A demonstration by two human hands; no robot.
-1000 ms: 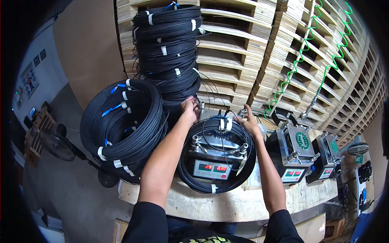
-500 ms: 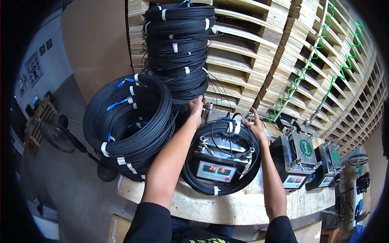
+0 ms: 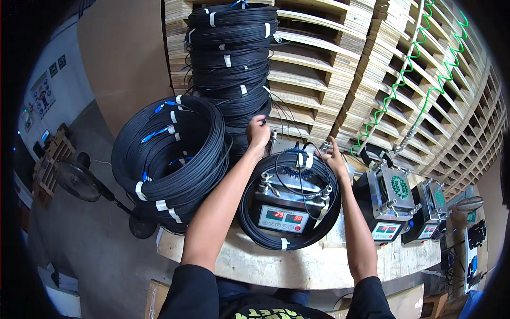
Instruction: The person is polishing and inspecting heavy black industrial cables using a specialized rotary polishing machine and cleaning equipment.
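Note:
A coil of black cable [image 3: 255,232] lies around a boxy metal machine [image 3: 313,208] on the table. White tape bands the coil, and a loop of its cable crosses the machine's top. My left hand [image 3: 258,134] is closed in a fist behind the machine's far left corner. A small dark bit shows at its thumb, too little to name. At the far right corner, my right hand [image 3: 333,159] has its thumb and raised index finger around a metal knob [image 3: 324,146]; its other fingers are partly hidden.
Taped black cable coils with blue connectors [image 3: 154,135] stand on the left, before a tall coil stack [image 3: 228,64]. Two similar machines [image 3: 390,202] sit to the right. Wooden pallets [image 3: 319,80] rise behind, with green spiral hoses [image 3: 390,98] hanging. A black fan [image 3: 77,181] is at far left.
My left hand has risen slightly and now shows as a fist with a dark bit at the thumb. My right hand stays by the knob. The machine's red digits have changed.

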